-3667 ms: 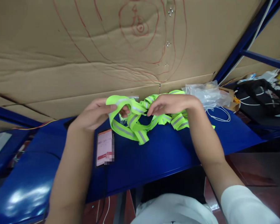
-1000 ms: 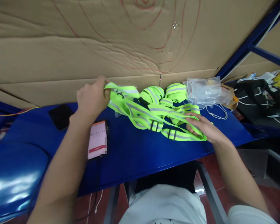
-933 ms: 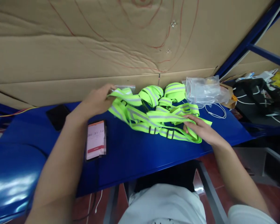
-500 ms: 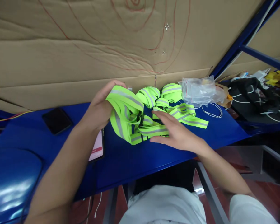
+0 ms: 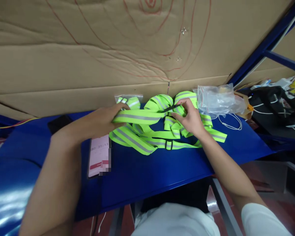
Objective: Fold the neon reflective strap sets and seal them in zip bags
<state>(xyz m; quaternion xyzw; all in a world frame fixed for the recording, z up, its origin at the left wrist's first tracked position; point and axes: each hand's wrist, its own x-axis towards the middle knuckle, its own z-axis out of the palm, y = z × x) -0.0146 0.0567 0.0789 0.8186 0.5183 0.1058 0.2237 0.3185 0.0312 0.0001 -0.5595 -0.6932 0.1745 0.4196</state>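
A neon yellow-green reflective strap (image 5: pixel 140 117) with a grey stripe is stretched between my hands above the table. My left hand (image 5: pixel 107 118) is closed around its left end, its fingers partly hidden by the strap. With thumb and fingers pinched, my right hand (image 5: pixel 192 118) grips the strap's narrow black part (image 5: pixel 173 107). Below, more of the webbing lies in loose loops, with a black slider buckle (image 5: pixel 169 145) at the front. Rolled straps (image 5: pixel 159 102) sit behind, near the cardboard. A clear bag with a strap inside (image 5: pixel 132 102) is just beyond my left hand.
On the blue table (image 5: pixel 147 178) lie a lit phone (image 5: pixel 98 154) and a dark phone (image 5: pixel 59 124), partly covered by my left arm. Clear plastic bags (image 5: pixel 213 100) and a white cable (image 5: pixel 232 123) are at the right. A cardboard panel (image 5: pixel 88 75) stands behind; a black bag (image 5: pixel 270 101) is far right.
My left hand has lowered and turned its strap bundle, which is now drawn out sideways. My right hand, open before, has moved up and right and closed on the black part.
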